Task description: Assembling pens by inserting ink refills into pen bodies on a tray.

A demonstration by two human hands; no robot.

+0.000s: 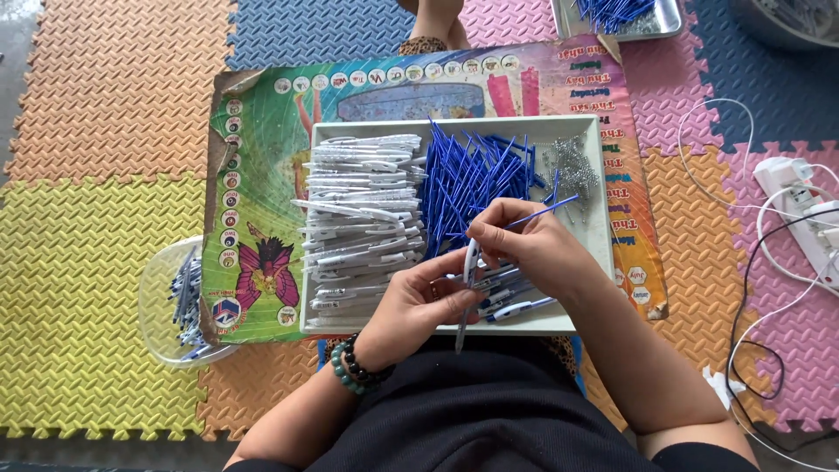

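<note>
From the head camera, the left hand (pixel 418 306) gripped a white pen barrel (pixel 468 284) over the near edge of the white tray (pixel 603 236). The right hand (pixel 524 245) pinched a blue refill (pixel 540 212) at the barrel's top. White barrels (pixel 363 210) and blue refills (pixel 472 175) filled the tray.

Setting: home floor used for piecework | You sit on coloured foam mats (pixel 105 262) | white tray (pixel 603 245) of pen parts | power strip (pixel 800 205) far right.
</note>
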